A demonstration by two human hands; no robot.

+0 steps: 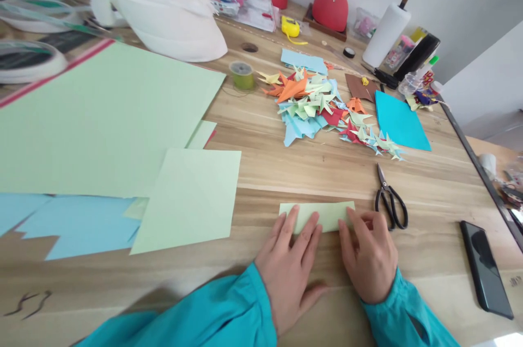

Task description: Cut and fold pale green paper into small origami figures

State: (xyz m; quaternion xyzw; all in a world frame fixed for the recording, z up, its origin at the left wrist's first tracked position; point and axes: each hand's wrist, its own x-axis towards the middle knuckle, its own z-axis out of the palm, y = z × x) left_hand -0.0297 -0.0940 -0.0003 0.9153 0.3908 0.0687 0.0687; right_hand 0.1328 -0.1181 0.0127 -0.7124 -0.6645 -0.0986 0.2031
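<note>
While the spread left hand [291,268] presses green paper [329,217] inside the table's [327,178] right edge, the right hand [371,257] touches it, fingertips slightly parted.

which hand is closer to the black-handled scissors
Right. The right hand is just beside the scissors, on their near left; the left hand is farther off to the left, fingers on the pale green strip.

A narrow, plain strip of pale green paper [330,218] lies flat on the table [322,178], below and right of the frame's centre. Its long sides run nearly level; its lower edge is partly hidden.
</note>
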